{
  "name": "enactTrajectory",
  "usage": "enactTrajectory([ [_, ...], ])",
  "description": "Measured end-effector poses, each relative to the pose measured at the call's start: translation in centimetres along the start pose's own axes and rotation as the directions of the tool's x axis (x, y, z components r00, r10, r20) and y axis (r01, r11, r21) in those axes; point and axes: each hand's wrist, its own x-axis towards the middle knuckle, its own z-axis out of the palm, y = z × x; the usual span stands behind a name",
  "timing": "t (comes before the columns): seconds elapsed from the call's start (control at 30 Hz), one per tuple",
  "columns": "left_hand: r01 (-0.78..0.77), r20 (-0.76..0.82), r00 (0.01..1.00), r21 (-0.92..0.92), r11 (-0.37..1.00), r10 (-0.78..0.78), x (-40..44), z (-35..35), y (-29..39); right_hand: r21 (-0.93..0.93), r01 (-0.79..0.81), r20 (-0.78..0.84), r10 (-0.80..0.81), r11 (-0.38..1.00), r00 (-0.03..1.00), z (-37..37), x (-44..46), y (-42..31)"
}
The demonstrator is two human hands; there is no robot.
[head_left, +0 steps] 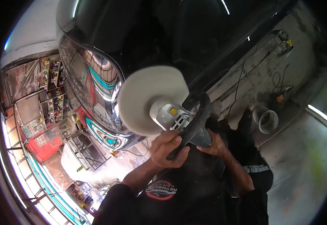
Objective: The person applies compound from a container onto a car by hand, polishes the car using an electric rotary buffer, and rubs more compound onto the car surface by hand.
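The polisher [170,113], with round matte pad [143,99], is at the curved edge of the glossy black car [144,33]. The left hand [168,149] wraps fingers around its dark handle [201,114]; the right hand [215,144] holds the rear grip [202,138]. Rightward, stained floor [262,75] spreads around a bucket [258,113].

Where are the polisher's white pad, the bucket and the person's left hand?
White pad [148,90]: head view, broad side.
Bucket [257,114]: head view, outer wall.
Left hand [166,149]: head view, middle of hand.
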Motion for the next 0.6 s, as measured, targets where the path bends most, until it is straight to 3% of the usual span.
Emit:
enactTrajectory([
  [0.1, -0.058, -0.056, 0.997, -0.062, 0.996, 0.055, 3.8, -0.4, 0.1, 0.044, 0.077, -0.088, -0.073, 0.996, 0.993, -1.3, 1.3, -3.0],
  [0.33, -0.101, -0.056, 0.994, -0.120, 0.988, 0.095, 6.6, 0.3, -0.3, -0.025, 0.034, -0.110, -0.037, 0.999, 0.993, -3.8, 3.2, -3.2],
  [0.53, -0.015, -0.007, 1.000, -0.041, 0.999, 0.014, -0.7, 2.6, -1.0, 0.020, -0.035, 0.060, 0.034, 0.999, 0.998, -1.6, 1.1, 2.7],
  [0.6, 0.050, 0.012, 0.999, 0.004, 0.999, -0.050, -3.0, 2.9, -0.9, -0.051, -0.081, 0.097, 0.086, 0.995, 0.992, -0.8, 0.1, 4.0],
])
